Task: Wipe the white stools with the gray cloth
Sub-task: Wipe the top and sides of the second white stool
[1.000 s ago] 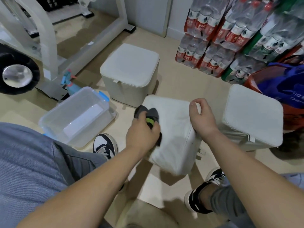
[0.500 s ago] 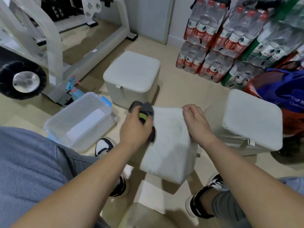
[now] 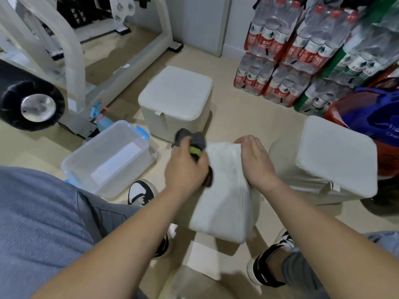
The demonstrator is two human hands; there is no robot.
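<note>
Stool sides and edges fill the middle: a tilted white cushioned cube stool [image 3: 224, 190] stands on the beige floor [image 3: 248, 117], the left hand [image 3: 185, 169] clamped on a crumpled gray cloth with a green patch [image 3: 193, 140] pressed to its upper left edge, the right hand [image 3: 254, 162] lying flat, fingers loosely spread, on its top right edge. Beyond it stands a second white square stool [image 3: 177, 98], just right a third [image 3: 336, 160], left a clear plastic bin [image 3: 108, 156], with bare floor strips between.
</note>
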